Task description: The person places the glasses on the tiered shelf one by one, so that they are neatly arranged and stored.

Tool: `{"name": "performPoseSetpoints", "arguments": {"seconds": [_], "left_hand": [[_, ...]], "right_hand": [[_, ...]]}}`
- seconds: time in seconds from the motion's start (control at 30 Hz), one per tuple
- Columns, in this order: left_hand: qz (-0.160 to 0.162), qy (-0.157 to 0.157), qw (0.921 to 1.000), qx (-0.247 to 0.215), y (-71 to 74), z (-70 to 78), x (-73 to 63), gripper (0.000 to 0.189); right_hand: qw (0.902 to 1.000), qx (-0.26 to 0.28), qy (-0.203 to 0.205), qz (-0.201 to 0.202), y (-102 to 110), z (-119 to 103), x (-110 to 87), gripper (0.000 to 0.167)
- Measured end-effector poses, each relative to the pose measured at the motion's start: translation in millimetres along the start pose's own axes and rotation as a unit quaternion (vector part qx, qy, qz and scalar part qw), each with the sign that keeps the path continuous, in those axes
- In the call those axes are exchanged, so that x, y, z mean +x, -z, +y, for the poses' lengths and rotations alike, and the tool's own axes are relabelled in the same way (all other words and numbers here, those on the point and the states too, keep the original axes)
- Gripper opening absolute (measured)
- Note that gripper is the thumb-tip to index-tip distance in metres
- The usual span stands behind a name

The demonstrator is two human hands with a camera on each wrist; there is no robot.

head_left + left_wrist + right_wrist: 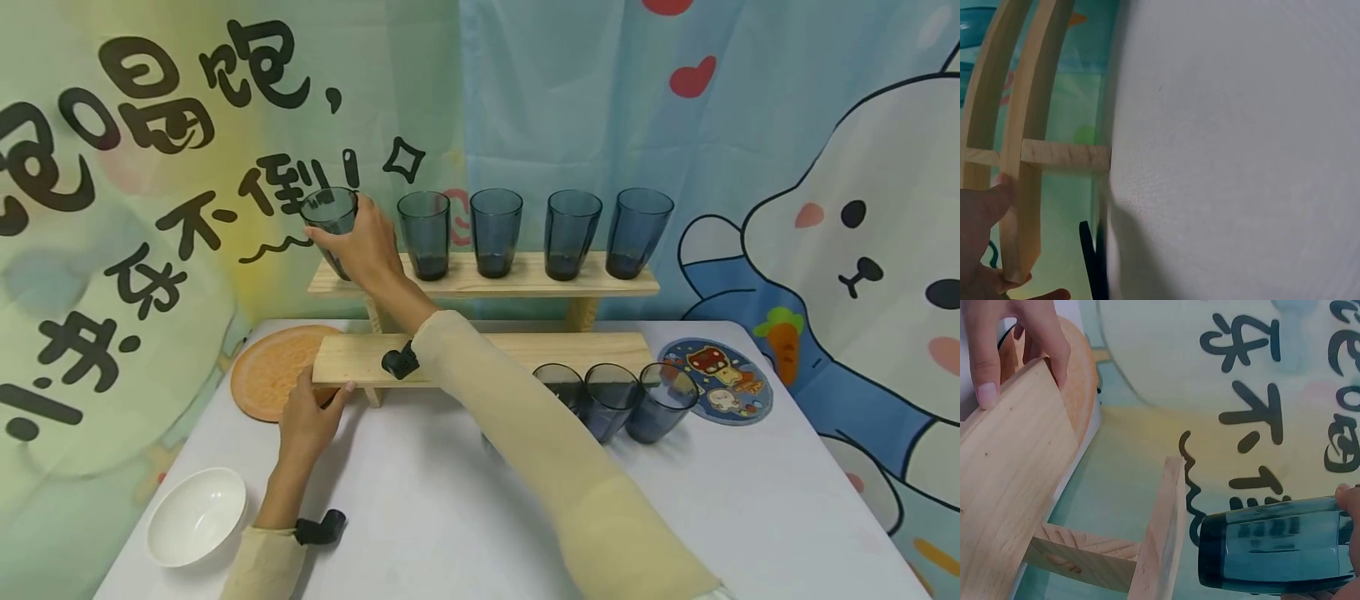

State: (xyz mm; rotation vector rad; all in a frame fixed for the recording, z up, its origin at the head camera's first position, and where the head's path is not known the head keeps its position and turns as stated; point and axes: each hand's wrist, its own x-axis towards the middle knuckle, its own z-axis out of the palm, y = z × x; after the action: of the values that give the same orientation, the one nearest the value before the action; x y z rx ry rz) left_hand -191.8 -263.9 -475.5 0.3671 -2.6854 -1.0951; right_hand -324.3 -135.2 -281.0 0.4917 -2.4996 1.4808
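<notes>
My right hand [369, 246] holds a blue-tinted drinking glass [330, 210] at the left end of the upper tier [480, 286] of a two-tier wooden shelf. In the right wrist view, a gap shows between the base of this glass [1260, 550] and the plank. Several similar glasses [497, 229] stand upright in a row on that tier, to the right of the hand. Meanwhile my left hand [309, 421] grips the left end of the lower tier [367, 358], thumb at its front edge. The left wrist view shows the thumb [999, 197] against the wood.
More glasses [660, 404] stand on the white table [450, 517] before the shelf's right end, partly behind my right sleeve. A white bowl [197, 517] sits at front left. Round mats lie on both sides, one orange [262, 375], one blue-patterned [738, 387]. A printed curtain hangs behind.
</notes>
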Motion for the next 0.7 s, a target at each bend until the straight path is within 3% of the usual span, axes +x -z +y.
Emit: {"name": "performPoseSetpoints", "arguments": {"seconds": [0.43, 0.7], "left_hand": [[-0.002, 0.006, 1.0000, 0.004, -0.2, -0.8, 2.2, 0.082], [-0.002, 0.006, 1.0000, 0.007, -0.6, -2.3, 2.2, 0.082]], "right_hand": [[0.9992, -0.003, -0.028, 0.029, -14.5, 10.1, 14.4, 0.094], [0.9991, 0.001, -0.033, 0.026, -17.5, 12.7, 15.5, 0.093]]}}
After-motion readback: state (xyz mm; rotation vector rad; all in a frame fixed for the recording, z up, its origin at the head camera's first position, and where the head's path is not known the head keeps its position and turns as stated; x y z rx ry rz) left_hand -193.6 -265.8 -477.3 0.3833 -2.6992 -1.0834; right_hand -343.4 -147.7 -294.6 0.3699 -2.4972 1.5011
